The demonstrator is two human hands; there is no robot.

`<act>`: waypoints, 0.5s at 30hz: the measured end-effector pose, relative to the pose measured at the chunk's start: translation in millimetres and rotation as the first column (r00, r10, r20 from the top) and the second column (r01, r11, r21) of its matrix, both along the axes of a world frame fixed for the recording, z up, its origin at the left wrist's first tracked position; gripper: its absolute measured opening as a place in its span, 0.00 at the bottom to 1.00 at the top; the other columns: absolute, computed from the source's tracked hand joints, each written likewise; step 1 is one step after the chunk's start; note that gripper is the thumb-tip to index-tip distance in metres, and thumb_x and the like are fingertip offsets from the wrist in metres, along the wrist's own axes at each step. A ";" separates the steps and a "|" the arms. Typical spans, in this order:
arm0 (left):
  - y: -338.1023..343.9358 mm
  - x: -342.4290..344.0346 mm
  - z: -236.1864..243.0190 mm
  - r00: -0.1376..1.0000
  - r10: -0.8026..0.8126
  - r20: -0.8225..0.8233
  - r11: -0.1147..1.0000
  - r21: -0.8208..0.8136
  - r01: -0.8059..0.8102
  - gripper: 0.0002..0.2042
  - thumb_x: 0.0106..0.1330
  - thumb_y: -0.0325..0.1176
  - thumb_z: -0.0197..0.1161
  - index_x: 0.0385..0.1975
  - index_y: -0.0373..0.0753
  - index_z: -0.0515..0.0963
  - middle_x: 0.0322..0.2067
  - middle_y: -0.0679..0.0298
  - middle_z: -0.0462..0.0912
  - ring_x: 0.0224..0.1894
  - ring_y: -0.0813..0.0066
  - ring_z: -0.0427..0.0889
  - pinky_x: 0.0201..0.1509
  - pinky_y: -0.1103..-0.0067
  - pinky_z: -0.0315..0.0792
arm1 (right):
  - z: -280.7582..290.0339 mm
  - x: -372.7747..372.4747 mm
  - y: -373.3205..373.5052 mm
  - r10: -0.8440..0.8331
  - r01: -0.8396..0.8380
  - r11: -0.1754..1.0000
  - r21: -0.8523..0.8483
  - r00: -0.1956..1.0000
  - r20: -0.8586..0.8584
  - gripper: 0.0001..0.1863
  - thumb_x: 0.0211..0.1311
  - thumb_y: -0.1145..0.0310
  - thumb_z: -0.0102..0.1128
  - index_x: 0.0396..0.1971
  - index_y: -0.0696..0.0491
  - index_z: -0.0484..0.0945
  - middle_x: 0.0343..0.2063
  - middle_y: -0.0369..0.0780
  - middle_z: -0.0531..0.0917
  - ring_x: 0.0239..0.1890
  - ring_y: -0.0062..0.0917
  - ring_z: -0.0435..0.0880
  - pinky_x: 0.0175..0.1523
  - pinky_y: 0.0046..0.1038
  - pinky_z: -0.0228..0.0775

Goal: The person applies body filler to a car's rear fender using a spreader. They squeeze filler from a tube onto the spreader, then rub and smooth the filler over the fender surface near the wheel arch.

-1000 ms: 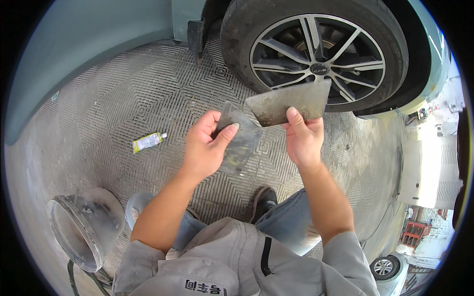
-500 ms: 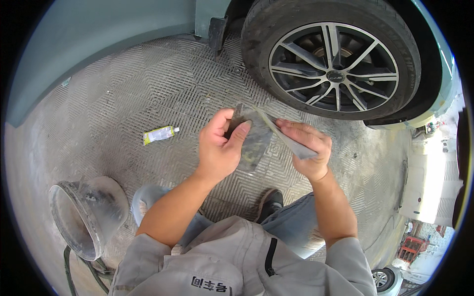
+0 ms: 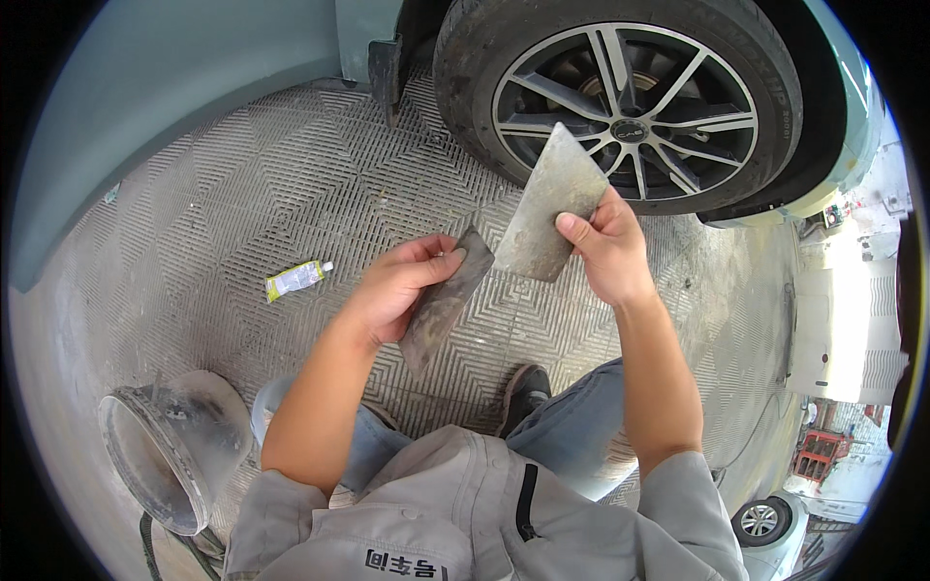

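My left hand (image 3: 389, 288) is closed on a dark grey, flat putty spreader (image 3: 446, 305), its thumb on the upper end, the plate tilted with its lower end toward me. In my right hand (image 3: 613, 250) is a second, lighter grey putty spreader (image 3: 544, 208), a four-sided plate with a smudged face, gripped at its right side with the thumb on top. The two plates are close together at their facing edges; I cannot tell whether they touch. Both are in the air above the floor, in front of the car wheel (image 3: 625, 116).
A yellow-and-white squeeze tube (image 3: 294, 281) lies on the ribbed floor tiles (image 3: 320, 174) to the left. Near my left knee a dusty plastic bucket (image 3: 174, 450) lies tipped beside dark hoses (image 3: 184, 552). The grey-green car body (image 3: 194, 107) curves along the far left.
The two plates have come apart. My right hand has lifted its plate and turned the face toward me, while my left has moved left and lower. The view has shifted slightly.
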State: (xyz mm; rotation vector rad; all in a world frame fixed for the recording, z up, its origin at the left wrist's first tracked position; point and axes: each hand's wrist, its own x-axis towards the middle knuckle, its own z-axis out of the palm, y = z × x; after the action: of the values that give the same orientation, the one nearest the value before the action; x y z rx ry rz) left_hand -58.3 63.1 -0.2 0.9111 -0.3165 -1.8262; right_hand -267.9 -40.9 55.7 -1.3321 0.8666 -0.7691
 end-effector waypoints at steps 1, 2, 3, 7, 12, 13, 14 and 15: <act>0.6 -0.8 -1.0 0.999 -0.040 0.021 0.999 0.003 0.040 0.12 0.65 0.32 0.58 0.44 0.35 0.72 0.32 0.67 0.79 0.31 0.83 0.77 0.36 0.84 0.73 | -0.9 2.3 2.3 0.029 -0.028 0.999 -0.018 0.999 0.022 0.20 0.58 0.80 0.57 0.51 0.63 0.66 0.43 0.40 0.79 0.46 0.22 0.77 0.52 0.25 0.69; 1.1 -1.8 -1.8 0.997 -0.080 0.020 0.997 0.001 0.080 0.12 0.65 0.33 0.58 0.44 0.35 0.72 0.31 0.67 0.79 0.28 0.83 0.77 0.32 0.85 0.72 | -1.9 3.7 6.0 0.052 -0.051 0.998 -0.021 0.998 0.031 0.20 0.58 0.80 0.57 0.51 0.62 0.66 0.44 0.40 0.79 0.46 0.22 0.77 0.52 0.26 0.69; 0.7 -0.8 -1.9 0.993 -0.118 -0.014 0.992 -0.046 0.118 0.12 0.65 0.33 0.58 0.44 0.35 0.73 0.29 0.68 0.79 0.26 0.83 0.77 0.28 0.86 0.72 | -3.5 5.5 7.9 0.079 -0.078 0.997 -0.016 0.996 0.033 0.20 0.58 0.80 0.57 0.51 0.62 0.66 0.44 0.40 0.79 0.46 0.23 0.77 0.52 0.26 0.69; -3.5 16.6 2.1 0.990 0.141 0.007 0.989 -0.054 -0.141 0.11 0.65 0.36 0.58 0.42 0.36 0.74 0.24 0.68 0.78 0.19 0.85 0.74 0.19 0.89 0.67 | -5.7 4.7 16.1 0.571 -0.752 0.642 0.152 0.336 -0.749 0.15 0.58 0.77 0.58 0.46 0.61 0.71 0.39 0.40 0.81 0.43 0.24 0.79 0.48 0.27 0.71; -8.1 6.9 -0.3 0.898 0.434 0.078 0.872 -0.285 -0.397 0.09 0.66 0.32 0.56 0.42 0.36 0.73 0.26 0.68 0.78 0.25 0.83 0.76 0.33 0.87 0.72 | -8.3 8.4 16.5 -0.035 0.033 0.999 -0.033 0.996 -0.079 0.14 0.61 0.75 0.56 0.46 0.62 0.71 0.38 0.38 0.81 0.41 0.18 0.78 0.47 0.23 0.70; -4.6 -2.0 -1.9 0.910 0.378 0.169 0.876 -0.382 -0.293 0.09 0.65 0.27 0.57 0.42 0.33 0.71 0.31 0.66 0.80 0.32 0.83 0.77 0.40 0.84 0.72 | -9.7 10.2 17.0 -0.030 0.026 0.995 -0.094 0.999 -0.042 0.14 0.61 0.75 0.56 0.46 0.62 0.71 0.38 0.38 0.81 0.41 0.18 0.77 0.48 0.23 0.70; -3.5 -12.0 -3.7 0.868 0.329 0.373 0.899 -0.405 -0.167 0.09 0.64 0.25 0.57 0.43 0.32 0.71 0.32 0.66 0.80 0.33 0.83 0.77 0.40 0.84 0.72 | -10.9 11.3 20.3 -0.055 0.055 0.988 -0.146 0.998 0.006 0.14 0.62 0.75 0.55 0.47 0.62 0.72 0.39 0.37 0.81 0.41 0.18 0.77 0.48 0.23 0.70; -2.2 -19.9 -5.1 0.793 0.259 0.552 0.917 -0.399 -0.022 0.09 0.64 0.23 0.58 0.43 0.32 0.70 0.34 0.65 0.81 0.35 0.84 0.77 0.40 0.84 0.72 | -12.7 12.7 23.1 -0.078 0.086 0.979 -0.184 0.996 0.053 0.14 0.62 0.75 0.55 0.47 0.62 0.72 0.39 0.37 0.81 0.41 0.17 0.77 0.48 0.23 0.70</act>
State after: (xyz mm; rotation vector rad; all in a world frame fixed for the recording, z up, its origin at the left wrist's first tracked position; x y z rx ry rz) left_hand -78.3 61.0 -5.3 1.1810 -0.9351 -1.2289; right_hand -255.3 -17.8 43.0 -1.4441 0.8332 -0.9609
